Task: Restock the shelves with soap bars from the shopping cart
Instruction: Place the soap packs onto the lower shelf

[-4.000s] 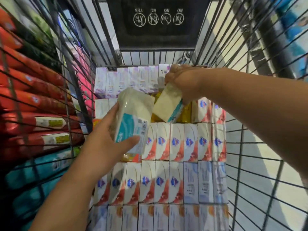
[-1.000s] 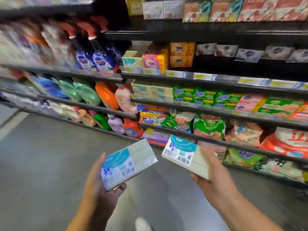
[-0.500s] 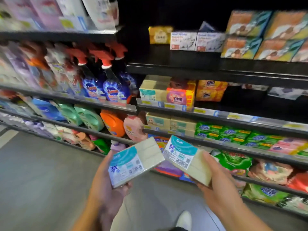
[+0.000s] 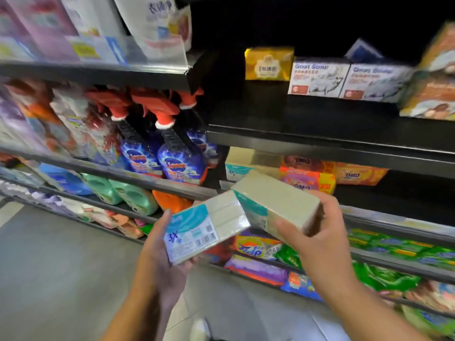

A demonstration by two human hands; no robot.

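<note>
Fingers (image 4: 331, 207) of the right hand (image 4: 317, 239) curl round the upper soap pack (image 4: 273, 200). Left hand (image 4: 160, 257) grips the lower soap pack (image 4: 206, 230), teal label reading "3X". Both hover before the shelf (image 4: 394, 203) of OMO boxes (image 4: 357, 174), Goat Soap boxes (image 4: 317, 77) above.

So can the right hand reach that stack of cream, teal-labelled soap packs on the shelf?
Probably yes. The right hand, gripping a cream plastic-wrapped soap pack, looks close in front of that stack; nothing stands between them, and the orange boxes sit beside it.
</note>
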